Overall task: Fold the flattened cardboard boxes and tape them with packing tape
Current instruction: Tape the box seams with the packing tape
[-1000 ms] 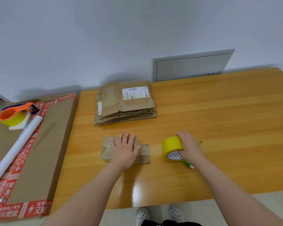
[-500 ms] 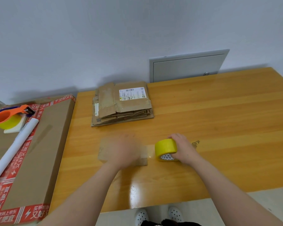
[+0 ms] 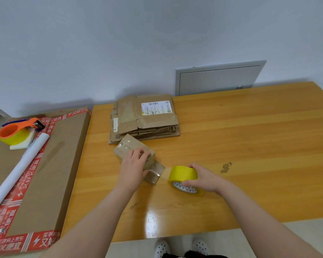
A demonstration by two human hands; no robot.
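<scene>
A small folded cardboard box (image 3: 128, 147) lies at an angle on the wooden table (image 3: 231, 146), with clear tape shining on it. My left hand (image 3: 133, 166) grips the box from above, fingers curled over its far edge. My right hand (image 3: 203, 178) holds a yellow roll of packing tape (image 3: 183, 174) just right of the box. A strip of clear tape runs from the roll to the box's near end. A stack of flattened cardboard boxes (image 3: 145, 120) sits behind, against the wall.
A large flat carton (image 3: 50, 174) with red printed tape lies left of the table. On it rest an orange tape dispenser (image 3: 15, 133) with a yellow roll and a white paper roll (image 3: 21, 168). A grey panel (image 3: 216, 79) is set in the wall.
The small box has been turned from lying crosswise to a diagonal, my left hand shifting its hold on it. My right hand with the tape roll stays just right of it.
</scene>
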